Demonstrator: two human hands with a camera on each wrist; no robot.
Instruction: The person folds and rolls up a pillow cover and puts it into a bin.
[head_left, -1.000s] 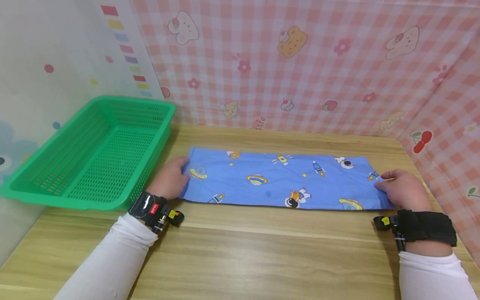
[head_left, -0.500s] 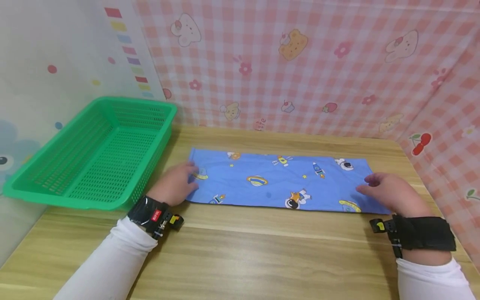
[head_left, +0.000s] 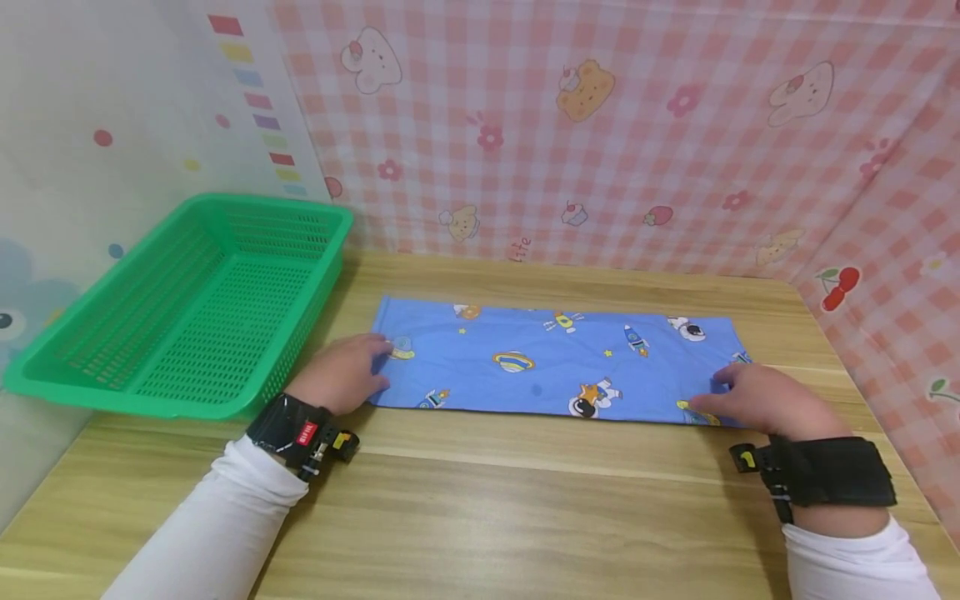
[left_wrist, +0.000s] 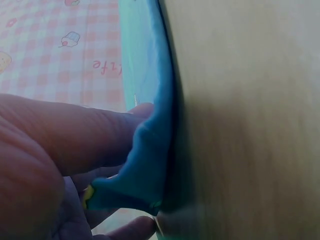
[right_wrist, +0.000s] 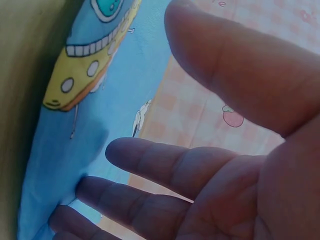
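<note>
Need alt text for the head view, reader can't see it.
A person's left hand and right hand are at opposite ends of a flat blue space-print cloth on a wooden table, with a green plastic basket at left.

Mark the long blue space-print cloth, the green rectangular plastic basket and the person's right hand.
Long blue space-print cloth (head_left: 558,360): head view, plain area near its centre.
Green rectangular plastic basket (head_left: 165,407): head view, its near rim.
Right hand (head_left: 783,404): head view, back of it.
</note>
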